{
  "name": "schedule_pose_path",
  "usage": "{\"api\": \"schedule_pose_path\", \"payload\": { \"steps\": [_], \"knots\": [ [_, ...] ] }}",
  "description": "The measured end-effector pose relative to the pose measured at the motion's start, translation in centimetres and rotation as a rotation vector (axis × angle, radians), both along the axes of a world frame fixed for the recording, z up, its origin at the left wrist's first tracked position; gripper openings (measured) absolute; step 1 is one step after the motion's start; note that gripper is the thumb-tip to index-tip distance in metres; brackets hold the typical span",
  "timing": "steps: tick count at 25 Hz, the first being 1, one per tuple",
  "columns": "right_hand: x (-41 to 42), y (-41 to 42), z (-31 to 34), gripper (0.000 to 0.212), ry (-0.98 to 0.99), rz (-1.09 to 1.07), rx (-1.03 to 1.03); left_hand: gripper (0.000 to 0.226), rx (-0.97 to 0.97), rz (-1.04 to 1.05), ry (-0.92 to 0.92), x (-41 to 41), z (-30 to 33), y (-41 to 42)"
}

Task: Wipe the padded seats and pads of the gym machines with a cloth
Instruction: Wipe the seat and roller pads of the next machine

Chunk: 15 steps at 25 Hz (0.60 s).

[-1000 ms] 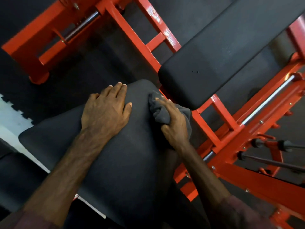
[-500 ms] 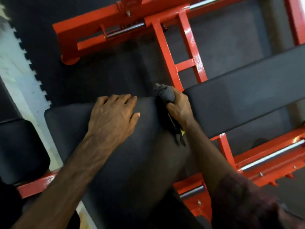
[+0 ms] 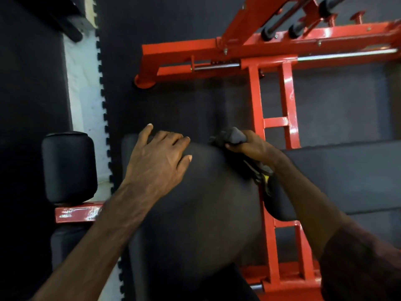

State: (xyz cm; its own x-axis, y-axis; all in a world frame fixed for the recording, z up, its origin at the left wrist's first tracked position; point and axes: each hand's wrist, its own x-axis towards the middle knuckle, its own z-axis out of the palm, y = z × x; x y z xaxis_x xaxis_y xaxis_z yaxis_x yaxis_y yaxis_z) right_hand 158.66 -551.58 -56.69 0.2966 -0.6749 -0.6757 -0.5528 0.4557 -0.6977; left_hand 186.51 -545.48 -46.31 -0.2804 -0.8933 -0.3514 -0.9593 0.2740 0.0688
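A black padded seat [image 3: 201, 209] fills the middle of the head view, below me. My left hand [image 3: 158, 157] rests flat on its far left part, fingers spread over the far edge. My right hand [image 3: 253, 146] grips a bunched dark grey cloth [image 3: 233, 135] at the seat's far right corner. A loose end of the cloth with a yellow tag [image 3: 263, 177] trails under my wrist. A second long black pad [image 3: 347, 177] runs off to the right, next to the seat.
The red steel frame [image 3: 256, 105] with chrome rods [image 3: 347, 56] lies beyond and right of the pads. A black roller pad [image 3: 69, 166] on a red bar [image 3: 78, 213] stands at the left. Dark rubber floor mats [image 3: 173, 101] border a pale floor strip [image 3: 82, 88].
My view has swung so the seat lies more upright in frame. The right hand has carried the cloth from the seat's right side to its far corner. The left hand stays planted on the seat.
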Motion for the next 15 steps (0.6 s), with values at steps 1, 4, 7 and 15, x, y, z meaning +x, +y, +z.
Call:
{"api": "schedule_pose_path", "payload": {
  "steps": [1, 4, 7, 15],
  "knots": [
    [-0.2, -0.1, 0.2, 0.019, 0.038, 0.008, 0.010, 0.051, -0.017, 0.016, 0.021, 0.6, 0.2, 0.2],
    [2.5, -1.2, 1.4, 0.013, 0.031, 0.096, -0.016, 0.048, -0.079, 0.083, 0.100, 2.3, 0.3, 1.0],
    [7.0, -1.7, 2.9, 0.010, -0.134, 0.127, -0.012, 0.044, -0.148, 0.133, 0.188, 3.4, -0.1, 1.6],
    [9.3, -1.2, 3.5, 0.021, -0.101, 0.068, -0.062, 0.052, -0.166, 0.460, 0.580, 6.8, -0.8, 2.6]
  ]
}}
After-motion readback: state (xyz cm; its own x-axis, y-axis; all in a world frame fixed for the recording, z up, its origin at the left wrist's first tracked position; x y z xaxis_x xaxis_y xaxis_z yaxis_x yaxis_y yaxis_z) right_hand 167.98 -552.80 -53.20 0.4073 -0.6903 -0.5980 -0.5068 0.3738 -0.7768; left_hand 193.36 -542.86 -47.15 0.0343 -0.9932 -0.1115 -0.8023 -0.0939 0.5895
